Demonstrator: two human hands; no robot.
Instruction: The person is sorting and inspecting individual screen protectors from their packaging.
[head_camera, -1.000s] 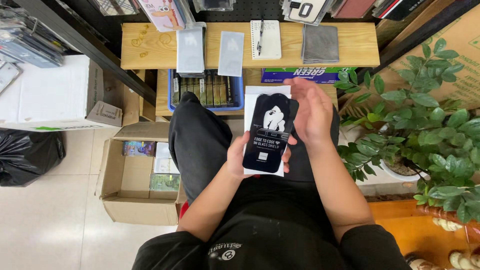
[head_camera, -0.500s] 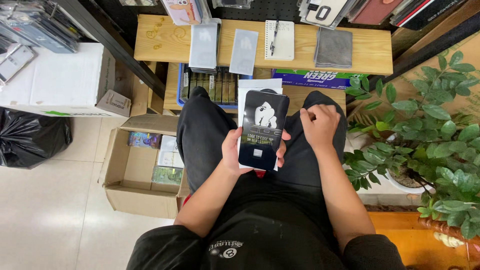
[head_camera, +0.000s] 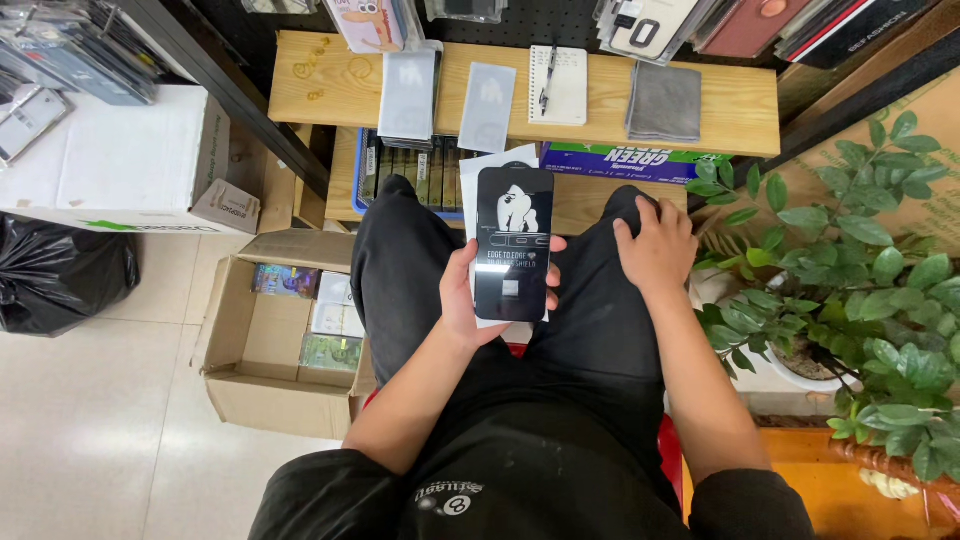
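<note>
My left hand (head_camera: 470, 300) holds a flat black package (head_camera: 513, 243) with a white figure printed on it, upright above my lap, together with a white card (head_camera: 497, 160) behind it. My right hand (head_camera: 657, 243) rests palm down on my right knee and holds nothing. I sit in black trousers in front of a low wooden shelf (head_camera: 320, 90). On the shelf lie two pale film sheets (head_camera: 408, 95), a small notebook with a pen (head_camera: 558, 84) and a grey cloth (head_camera: 666, 101).
An open cardboard box (head_camera: 240, 350) with small packets stands on the floor at my left. A white box (head_camera: 110, 160) and a black bag (head_camera: 60, 275) are further left. A leafy potted plant (head_camera: 860, 300) crowds my right side. A blue crate (head_camera: 405, 175) sits under the shelf.
My right hand has let go of the black package and moved down onto my right knee. My left hand now holds the package alone.
</note>
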